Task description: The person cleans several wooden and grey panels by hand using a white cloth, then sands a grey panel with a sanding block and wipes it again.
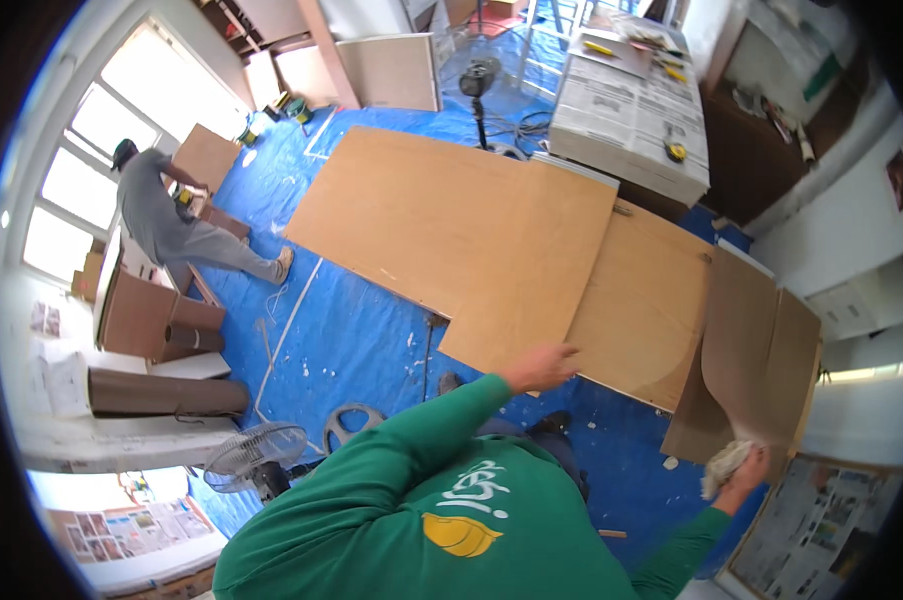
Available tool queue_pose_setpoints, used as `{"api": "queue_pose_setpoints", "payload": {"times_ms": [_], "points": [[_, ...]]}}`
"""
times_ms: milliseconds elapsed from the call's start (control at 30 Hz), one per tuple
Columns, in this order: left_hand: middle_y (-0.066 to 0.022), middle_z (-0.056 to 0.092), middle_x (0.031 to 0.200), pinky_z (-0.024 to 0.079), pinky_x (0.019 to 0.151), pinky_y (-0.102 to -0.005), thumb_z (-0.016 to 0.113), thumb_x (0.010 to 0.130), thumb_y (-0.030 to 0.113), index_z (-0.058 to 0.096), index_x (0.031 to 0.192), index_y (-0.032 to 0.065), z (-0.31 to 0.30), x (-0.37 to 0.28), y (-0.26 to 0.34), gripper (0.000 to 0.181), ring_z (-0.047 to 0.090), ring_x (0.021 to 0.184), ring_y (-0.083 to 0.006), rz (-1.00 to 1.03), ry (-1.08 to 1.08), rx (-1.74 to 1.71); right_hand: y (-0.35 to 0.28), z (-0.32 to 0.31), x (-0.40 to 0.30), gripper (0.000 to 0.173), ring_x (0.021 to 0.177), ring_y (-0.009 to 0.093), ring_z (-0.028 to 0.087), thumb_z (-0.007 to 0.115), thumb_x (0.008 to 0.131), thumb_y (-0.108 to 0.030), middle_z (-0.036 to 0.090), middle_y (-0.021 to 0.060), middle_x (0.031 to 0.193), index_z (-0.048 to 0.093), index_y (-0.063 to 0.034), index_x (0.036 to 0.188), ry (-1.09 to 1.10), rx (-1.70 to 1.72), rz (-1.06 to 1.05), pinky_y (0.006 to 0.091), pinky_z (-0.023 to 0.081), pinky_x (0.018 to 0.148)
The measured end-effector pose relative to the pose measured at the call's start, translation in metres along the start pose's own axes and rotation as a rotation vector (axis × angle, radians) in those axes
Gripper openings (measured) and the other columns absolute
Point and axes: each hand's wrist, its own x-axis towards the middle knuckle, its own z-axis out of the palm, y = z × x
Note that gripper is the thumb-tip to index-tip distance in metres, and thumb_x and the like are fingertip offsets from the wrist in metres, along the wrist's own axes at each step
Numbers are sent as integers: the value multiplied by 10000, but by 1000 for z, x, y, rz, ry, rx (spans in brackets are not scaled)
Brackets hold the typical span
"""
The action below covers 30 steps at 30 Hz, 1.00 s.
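Observation:
My left hand (543,367) lies over the near corner of a light-brown wooden sheet (451,240), its fingers towards the sheet's right edge; whether it grips is unclear. That sheet overlaps another wooden sheet (639,307) to its right. Further right, brown flexible sheeting (736,330) lies partly curled over the end of the row. In my right hand (748,472) is a crumpled, pale cloth (724,466), held beside the sheeting's near edge.
A co-worker (166,210) bends at the left near the windows. Blue plastic sheeting (361,330) covers the floor. One fan (256,457) stands at lower left, another (481,82) beyond the boards. A newspaper-covered stack (624,120) holds tools. A brown roll (170,394) lies left.

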Motion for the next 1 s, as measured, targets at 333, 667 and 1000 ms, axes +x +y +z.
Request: {"api": "queue_pose_setpoints", "payload": {"times_ms": [333, 667, 1000], "points": [[-338, 628, 1575, 619, 1065, -478, 816, 957, 753, 447, 1675, -170, -212, 53, 215, 1226, 710, 1330, -377, 379, 74, -722, -362, 317, -122, 250, 959, 314, 776, 780, 1021, -120, 817, 213, 1080, 773, 18, 1229, -352, -792, -778, 421, 590, 912], [-155, 767, 1342, 649, 1034, -468, 712, 1139, 130, 642, 1494, -30, -158, -50, -188, 396, 763, 1211, -297, -242, 376, -1274, -138, 526, -353, 118, 805, 311, 815, 709, 943, -149, 755, 158, 961, 745, -50, 996, -870, -1189, -1055, 452, 649, 658], [-205, 765, 1399, 623, 1090, -686, 704, 1177, 255, 612, 1506, -8, 46, -109, -322, 431, 780, 1236, -389, -866, 537, -1725, 61, 454, -304, 276, 932, 399, 811, 723, 1056, -344, 809, 175, 1008, 770, -78, 1113, -1335, -1087, -429, 527, 649, 811]]}}
